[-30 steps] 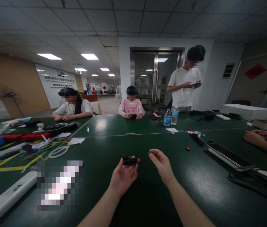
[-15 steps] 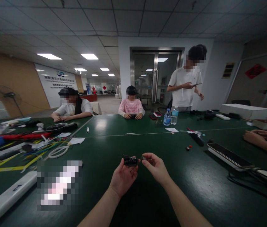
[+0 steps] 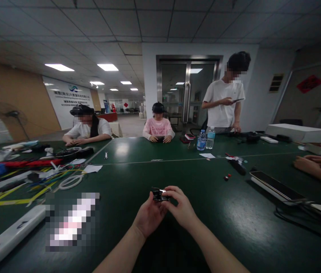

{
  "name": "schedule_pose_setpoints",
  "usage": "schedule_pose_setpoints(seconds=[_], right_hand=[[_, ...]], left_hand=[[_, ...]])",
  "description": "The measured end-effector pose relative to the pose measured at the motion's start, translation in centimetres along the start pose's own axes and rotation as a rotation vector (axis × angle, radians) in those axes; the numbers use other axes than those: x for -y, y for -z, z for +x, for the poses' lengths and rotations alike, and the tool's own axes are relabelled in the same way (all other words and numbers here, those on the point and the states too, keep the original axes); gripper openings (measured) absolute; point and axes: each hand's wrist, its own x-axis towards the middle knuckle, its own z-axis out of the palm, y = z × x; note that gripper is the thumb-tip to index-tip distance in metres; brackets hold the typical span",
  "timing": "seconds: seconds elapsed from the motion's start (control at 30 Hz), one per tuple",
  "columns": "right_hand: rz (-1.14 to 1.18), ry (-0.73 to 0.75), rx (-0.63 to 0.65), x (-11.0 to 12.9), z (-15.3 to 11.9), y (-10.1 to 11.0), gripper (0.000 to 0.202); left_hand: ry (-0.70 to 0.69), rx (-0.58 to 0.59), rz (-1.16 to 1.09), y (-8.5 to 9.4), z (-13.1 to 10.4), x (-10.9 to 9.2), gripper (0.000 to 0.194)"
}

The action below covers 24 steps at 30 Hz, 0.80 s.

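A small black object with a shiny surface is held above the green table, in front of me. Its exact kind is too small to tell. My left hand grips it from the left, thumb at its near-left side and fingers beneath. On its right end, the fingertips and thumb of my right hand are closed and cover part of it. A bright glint shows just beside the right fingertips. Whether a separate small piece sits in the right fingers is hidden.
To the left lie a white power strip, a blurred-out bright item, a coiled white cable and loose wires. At right are a phone-like device and black cables. Two bottles stand farther back. Other people surround the table.
My right hand has moved left, from just beside the black object onto its right end. The small greyish piece seen in its fingertips earlier is no longer distinct. The standing person's hand has lowered to the table.
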Motion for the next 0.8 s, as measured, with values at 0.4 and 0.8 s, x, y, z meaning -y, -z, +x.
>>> schedule_pose_setpoints(seconds=[0.4, 0.8], right_hand=[[-0.03, -0.011, 0.1, -0.53, -0.08, 0.74, 0.03], [0.132, -0.142, 0.012, -0.41, 0.26, 0.86, 0.034]], left_hand=[[0.055, 0.07, 0.026, 0.27, -0.07, -0.25, 0.031], [-0.094, 0.09, 0.295, 0.68, 0.05, 0.11, 0.045]])
